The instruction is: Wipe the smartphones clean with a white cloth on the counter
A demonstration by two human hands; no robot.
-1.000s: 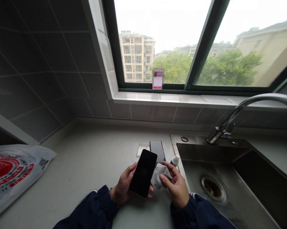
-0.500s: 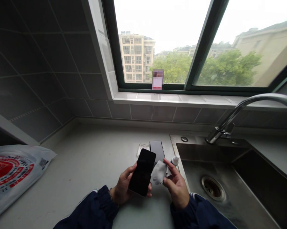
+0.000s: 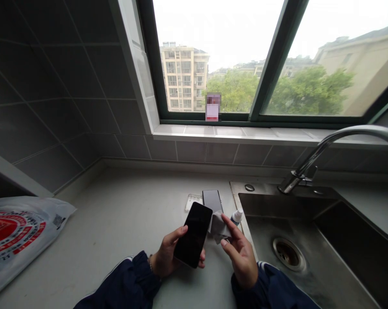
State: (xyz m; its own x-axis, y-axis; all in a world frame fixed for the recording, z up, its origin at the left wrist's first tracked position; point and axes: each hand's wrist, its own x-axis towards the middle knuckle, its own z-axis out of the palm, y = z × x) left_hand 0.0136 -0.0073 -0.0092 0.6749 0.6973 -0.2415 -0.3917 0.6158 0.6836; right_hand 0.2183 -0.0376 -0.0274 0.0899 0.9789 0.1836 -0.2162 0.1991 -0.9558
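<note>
My left hand (image 3: 168, 253) grips a black smartphone (image 3: 194, 235) by its edges, dark screen up and tilted, above the counter. A pale grey cloth (image 3: 218, 227) hangs from my right hand (image 3: 242, 253), held at the fingers beside the phone's right edge. Behind the phone, a second phone (image 3: 212, 198) lies on the counter, partly covered by the first phone and the cloth. A clear phone case (image 3: 191, 201) lies to its left. Just beyond my right fingers is a small bottle with a white cap (image 3: 237, 215), its lower part hidden.
To the right, a steel sink (image 3: 277, 223) with a drain (image 3: 288, 254) and a chrome faucet (image 3: 310, 159) adjoins the white counter (image 3: 123, 223). A printed plastic bag (image 3: 16, 231) lies at the left. A small pinkish card (image 3: 213, 107) stands at the window above the sill (image 3: 232, 131).
The cloth has turned and shifted slightly right in my right hand, whose thumb has moved lower on it. The phone in my left hand has moved slightly right.
</note>
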